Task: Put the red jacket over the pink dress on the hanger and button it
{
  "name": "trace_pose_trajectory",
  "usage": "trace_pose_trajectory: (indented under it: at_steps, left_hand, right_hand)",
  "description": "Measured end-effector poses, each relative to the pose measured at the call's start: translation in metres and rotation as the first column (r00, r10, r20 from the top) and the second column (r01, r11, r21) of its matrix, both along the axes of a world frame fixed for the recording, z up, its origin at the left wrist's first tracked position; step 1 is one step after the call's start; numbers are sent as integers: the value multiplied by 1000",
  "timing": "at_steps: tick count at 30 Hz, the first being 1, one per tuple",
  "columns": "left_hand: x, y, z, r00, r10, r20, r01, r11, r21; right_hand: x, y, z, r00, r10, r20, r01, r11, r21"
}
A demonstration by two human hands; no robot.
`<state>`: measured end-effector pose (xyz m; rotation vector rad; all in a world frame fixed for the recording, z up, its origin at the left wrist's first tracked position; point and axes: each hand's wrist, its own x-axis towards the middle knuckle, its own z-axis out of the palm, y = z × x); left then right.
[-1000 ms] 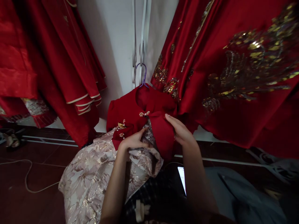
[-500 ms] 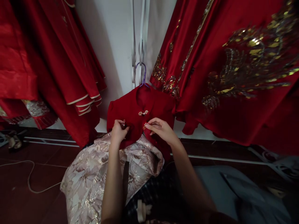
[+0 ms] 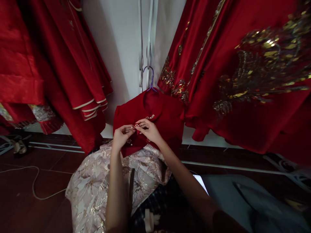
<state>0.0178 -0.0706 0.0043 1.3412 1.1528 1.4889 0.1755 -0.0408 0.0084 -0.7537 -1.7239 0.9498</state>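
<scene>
- Hands meet at the chest of the small red jacket (image 3: pixel 167 115), which hangs on a purple hanger (image 3: pixel 151 79).
- Left hand (image 3: pixel 121 136) and right hand (image 3: pixel 149 129) pinch one pearl clasp (image 3: pixel 135 126).
- Top clasp (image 3: pixel 150 116) looks closed; lower ones seem left.

Small red jacket (image 3: pixel 167 113) on hanger, front pinched shut.

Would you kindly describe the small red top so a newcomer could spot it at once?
Between the long red robes and the gold-embroidered gown, a purple hanger hangs at the white wall. The small red top hangs on it, above a pale brocade skirt. Unlike its neighbours, it is short, with pearl clasps, and both hands touch its front.
</scene>
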Motion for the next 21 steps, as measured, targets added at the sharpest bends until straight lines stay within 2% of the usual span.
trace_pose_trajectory:
  at_steps: [4,6,14,21]
  left_hand:
    - [0,-2,0,998,57,-23,-57,998,2]
    - [0,-1,0,996,88,-33,-88,996,7]
    - [0,0,-2,994,101,-39,-101,995,-4]
    - [-8,2,-8,977,74,-200,-73,997,16]
  right_hand:
    - [-13,0,-6,986,-152,61,140,975,174]
    - [-16,-4,-9,975,-207,77,187,959,215]
    - [-15,-10,-8,967,-241,77,220,952,214]
    - [-15,-13,-7,968,-228,101,209,963,169]
